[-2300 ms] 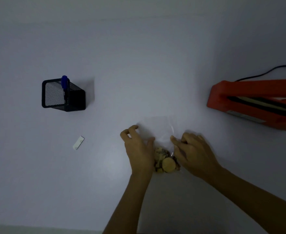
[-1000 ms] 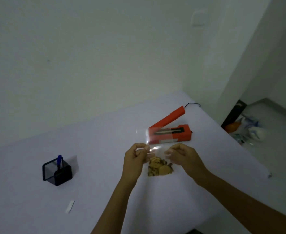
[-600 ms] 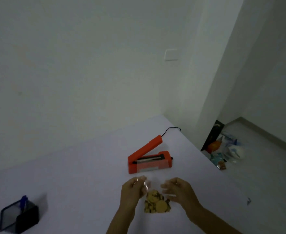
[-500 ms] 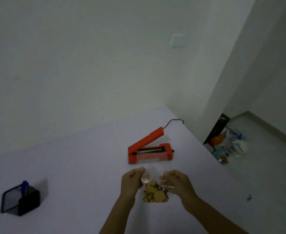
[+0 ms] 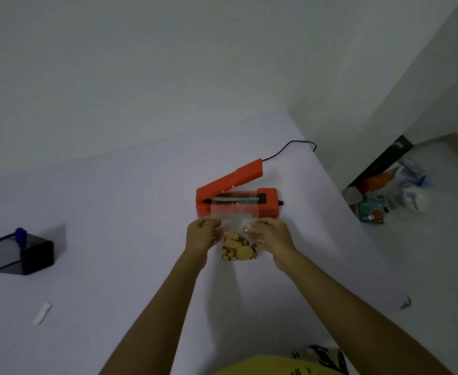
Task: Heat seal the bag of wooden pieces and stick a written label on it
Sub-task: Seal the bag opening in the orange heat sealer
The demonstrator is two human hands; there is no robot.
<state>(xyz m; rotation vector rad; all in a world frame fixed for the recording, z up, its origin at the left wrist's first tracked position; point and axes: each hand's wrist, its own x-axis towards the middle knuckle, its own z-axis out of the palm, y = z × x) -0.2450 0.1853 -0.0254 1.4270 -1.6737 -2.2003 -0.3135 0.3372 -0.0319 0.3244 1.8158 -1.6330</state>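
A clear plastic bag (image 5: 234, 216) with round wooden pieces (image 5: 238, 250) in its bottom hangs above the white table. My left hand (image 5: 202, 235) pinches its left side and my right hand (image 5: 269, 234) pinches its right side. The bag's flat open top overlaps the front of the orange heat sealer (image 5: 237, 197) in the view; the sealer's arm is raised. A small white label (image 5: 42, 313) lies on the table at the lower left. A blue pen (image 5: 20, 235) stands in a black mesh holder (image 5: 19, 255).
The sealer's black cord (image 5: 290, 148) runs to the table's far right corner. The table's right edge (image 5: 357, 226) drops to a floor with bags and clutter (image 5: 384, 196). A wall rises behind the table.
Both hands lifted the bag off the table and carried it toward the sealer. The view tilted up and back down, and the sealer now sits just behind the bag's top.
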